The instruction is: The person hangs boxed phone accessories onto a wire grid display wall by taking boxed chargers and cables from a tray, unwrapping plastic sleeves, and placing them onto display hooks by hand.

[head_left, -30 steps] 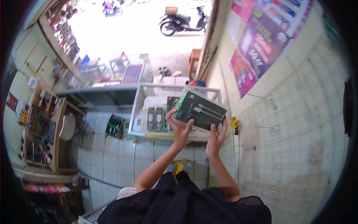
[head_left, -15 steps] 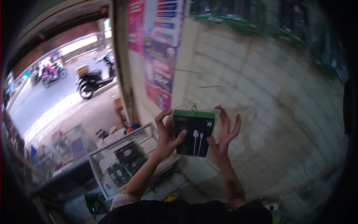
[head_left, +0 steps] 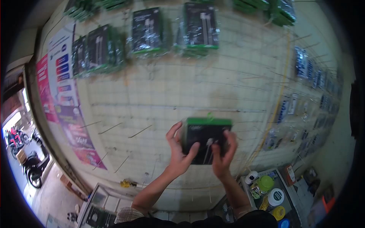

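Box (head_left: 205, 136) | held upright by left hand (head_left: 180, 155) and right hand (head_left: 225, 155), thumbs (head_left: 194, 148) on front | keep pressure even, green loop (head_left: 209, 115) above the hands unobstructed

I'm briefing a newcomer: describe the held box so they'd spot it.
Face the pale, wire-gridded wall. Below its hanging packages, between the left hand and right hand, is the green-topped black box; unlike those packages, it is held.

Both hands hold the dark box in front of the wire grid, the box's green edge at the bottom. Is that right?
Not quite: the head view shows the green edge at the top of the dark box. The left hand and right hand do hold it before the wire grid.
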The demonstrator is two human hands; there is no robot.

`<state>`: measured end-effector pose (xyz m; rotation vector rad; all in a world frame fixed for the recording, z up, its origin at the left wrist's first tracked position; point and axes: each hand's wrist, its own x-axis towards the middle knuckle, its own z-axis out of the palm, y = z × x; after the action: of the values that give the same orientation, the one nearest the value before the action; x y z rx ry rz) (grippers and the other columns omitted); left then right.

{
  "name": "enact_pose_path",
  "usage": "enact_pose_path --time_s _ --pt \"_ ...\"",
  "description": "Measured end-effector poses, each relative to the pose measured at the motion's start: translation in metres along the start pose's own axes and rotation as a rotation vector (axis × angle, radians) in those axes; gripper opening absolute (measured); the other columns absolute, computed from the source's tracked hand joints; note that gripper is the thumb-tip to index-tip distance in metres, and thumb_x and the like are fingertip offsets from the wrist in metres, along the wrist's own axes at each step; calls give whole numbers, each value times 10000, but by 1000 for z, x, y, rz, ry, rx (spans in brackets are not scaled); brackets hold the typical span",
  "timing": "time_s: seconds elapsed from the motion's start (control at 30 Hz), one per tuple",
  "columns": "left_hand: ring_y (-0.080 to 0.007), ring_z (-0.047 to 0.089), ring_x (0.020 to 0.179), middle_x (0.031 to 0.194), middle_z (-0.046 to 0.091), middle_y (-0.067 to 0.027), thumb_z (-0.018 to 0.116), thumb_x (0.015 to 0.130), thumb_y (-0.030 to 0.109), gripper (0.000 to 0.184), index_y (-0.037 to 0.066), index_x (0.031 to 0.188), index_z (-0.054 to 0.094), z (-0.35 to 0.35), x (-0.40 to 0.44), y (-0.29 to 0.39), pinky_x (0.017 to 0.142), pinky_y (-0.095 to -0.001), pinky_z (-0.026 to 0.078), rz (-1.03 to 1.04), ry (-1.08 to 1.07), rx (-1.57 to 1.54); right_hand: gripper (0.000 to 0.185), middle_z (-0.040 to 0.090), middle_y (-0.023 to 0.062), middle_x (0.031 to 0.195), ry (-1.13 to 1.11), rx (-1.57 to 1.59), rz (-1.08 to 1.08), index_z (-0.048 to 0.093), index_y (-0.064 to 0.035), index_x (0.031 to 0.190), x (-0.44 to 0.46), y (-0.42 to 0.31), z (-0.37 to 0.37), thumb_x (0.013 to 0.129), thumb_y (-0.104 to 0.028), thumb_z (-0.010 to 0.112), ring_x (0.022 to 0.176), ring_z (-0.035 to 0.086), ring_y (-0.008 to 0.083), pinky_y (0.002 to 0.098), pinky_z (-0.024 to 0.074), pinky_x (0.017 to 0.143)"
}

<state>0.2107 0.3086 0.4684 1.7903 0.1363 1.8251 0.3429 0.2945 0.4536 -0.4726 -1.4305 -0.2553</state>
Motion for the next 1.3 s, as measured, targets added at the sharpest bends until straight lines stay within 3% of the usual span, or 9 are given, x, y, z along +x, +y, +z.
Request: enact_pose_path --time_s 0.1,0.17,0.33,0.57,0.67,0.9,1.03,1.23,1.3 --pt "-230 369 1100 1210 350 -183 505 812 -7 757 88 1342 -26 48 41 -4 916 -350 336 318 -151 281 402 438 142 1153 161 -32 -60 394 6 1210 66 -12 -41 838 -66 529 1058 438 229 325 376 882" --pt "-240 371 1092 1220 351 -177 498 828 16 687 54 1360 65 79 80 6 914 -352 337 533 -201 252 428 425 119 1223 202 -15 -122 374 12 1245 119 -16 -62 851 -75 516 1111 421 193 304 363 908" --pt "-253 417 1002 1114 391 -161 494 826 57 543 84 1332 298 143 164 28 902 -321 335 478 -197 207 390 486 77 1214 191 78 -69 441 -32 1235 220 -3 -102 855 -81 510 943 523 122 231 422 812" --pt "-255 423 1018 1097 394 -158 497 840 123 544 138 1342 290 177 228 18 912 -322 334 500 -181 218 389 570 125 1111 213 -153 -161 487 -105 1221 287 33 -129 839 -157 536 927 562 168 267 424 803" --pt "-251 422 1027 1095 396 -156 498 842 144 538 140 1339 294 177 233 16 920 -326 331 426 -187 221 380 588 154 1068 172 -236 -53 515 -153 1203 293 39 -129 825 -168 546 944 573 212 276 419 812" --pt "-259 425 1033 1105 389 -170 512 838 160 539 149 1334 303 169 232 -10 919 -328 337 341 -204 273 383 586 157 1069 150 -54 65 508 -157 1208 283 79 -120 826 -178 537 961 571 230 290 419 819" --pt "-306 415 1073 1153 353 -194 536 828 172 550 150 1328 306 159 245 -49 933 -345 340 342 -161 345 379 557 193 1099 109 -213 6 511 -144 1196 284 121 -107 820 -170 544 996 549 308 331 416 832" --pt "-379 387 1114 1217 276 -234 582 803 144 589 162 1324 308 137 259 -118 940 -388 358 255 -154 513 442 495 183 931 1 -472 41 450 -186 1251 271 185 -83 826 -189 569 869 524 321 366 408 807" --pt "-370 406 1099 1234 270 -227 588 795 111 611 157 1331 297 131 257 -129 917 -387 382 359 -128 570 464 498 176 878 -5 -465 75 418 -192 1278 267 199 -78 836 -232 553 833 512 304 344 405 788"
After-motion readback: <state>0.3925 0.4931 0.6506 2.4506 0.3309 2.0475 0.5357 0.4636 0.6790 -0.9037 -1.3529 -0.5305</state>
